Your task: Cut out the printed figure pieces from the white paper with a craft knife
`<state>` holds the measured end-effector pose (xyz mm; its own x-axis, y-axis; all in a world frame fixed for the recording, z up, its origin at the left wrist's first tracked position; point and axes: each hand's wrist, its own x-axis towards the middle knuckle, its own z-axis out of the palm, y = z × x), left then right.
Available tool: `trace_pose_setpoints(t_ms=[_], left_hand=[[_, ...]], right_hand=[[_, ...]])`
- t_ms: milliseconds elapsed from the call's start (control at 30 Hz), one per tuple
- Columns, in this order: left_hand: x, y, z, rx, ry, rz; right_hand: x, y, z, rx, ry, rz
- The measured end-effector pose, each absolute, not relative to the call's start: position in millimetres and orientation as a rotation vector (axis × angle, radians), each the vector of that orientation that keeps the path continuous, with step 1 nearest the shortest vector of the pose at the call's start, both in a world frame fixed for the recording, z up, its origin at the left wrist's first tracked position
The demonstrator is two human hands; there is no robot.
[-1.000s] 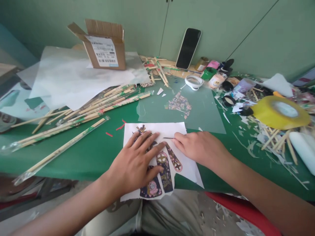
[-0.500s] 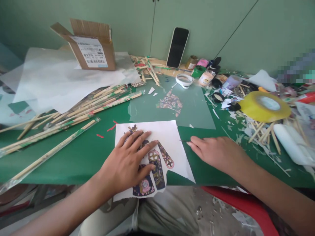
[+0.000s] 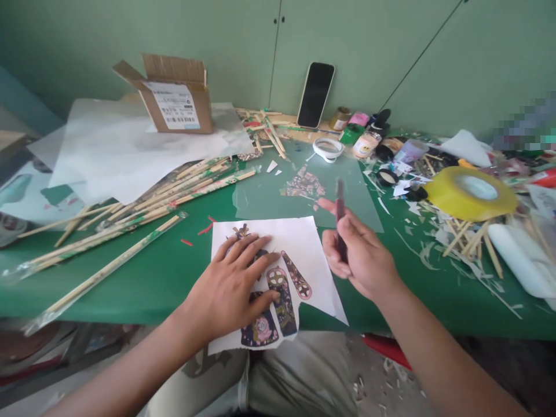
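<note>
My left hand [image 3: 238,284] lies flat with fingers spread on a white sheet of paper [image 3: 319,278], hiding part of its printed dark pieces. Several printed shapes with pink and gold patterns show beside the fingers, among them a long strip [image 3: 297,276], a wider strip [image 3: 281,301] and a piece with a pink rose [image 3: 263,327]. To the right of the sheet, my right hand [image 3: 360,249] is raised and closed around what looks like a dark craft knife [image 3: 340,214], held upright and blurred. Its index finger points outward.
A translucent mat [image 3: 260,200] bearing patterned scraps [image 3: 305,182] lies beyond the sheet. Wrapped chopsticks [image 3: 117,260] and an opened cardboard box [image 3: 176,107] are on the left. A phone [image 3: 316,95] leans against the wall. Yellow tape [image 3: 471,194], paint jars [image 3: 365,143] and paper offcuts crowd the right.
My right hand has lifted off the table and turned, bringing the craft knife from low beside the sheet to upright. My left hand stays on the paper. The view has shifted slightly.
</note>
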<state>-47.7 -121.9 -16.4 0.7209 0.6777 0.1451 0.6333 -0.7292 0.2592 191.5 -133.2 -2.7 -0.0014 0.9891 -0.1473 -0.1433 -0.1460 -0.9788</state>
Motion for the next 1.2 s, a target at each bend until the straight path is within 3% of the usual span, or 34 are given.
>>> trace_pose_setpoints(t_ms=[433,500,633,833,1200], left_hand=[[-47,-123,-14,2.714,1.077,0.31],[-46,-123,-13,2.706,1.078,0.296],[-46,-123,-13,2.708,1.074,0.284],[-47,-122,-16,2.729,1.07,0.272],[-47,-123,-18,2.715,1.071,0.324]], right_hand=[[191,-132,-25,-1.154,-1.287,1.444],[193,-133,-19,-1.295,-1.434,1.296],[198,-129,0,-1.644,-1.897,0.658],[191,-117,11,-1.832,-2.635,-0.025],[179,-108,7,-1.79,-2.884,-0.208]])
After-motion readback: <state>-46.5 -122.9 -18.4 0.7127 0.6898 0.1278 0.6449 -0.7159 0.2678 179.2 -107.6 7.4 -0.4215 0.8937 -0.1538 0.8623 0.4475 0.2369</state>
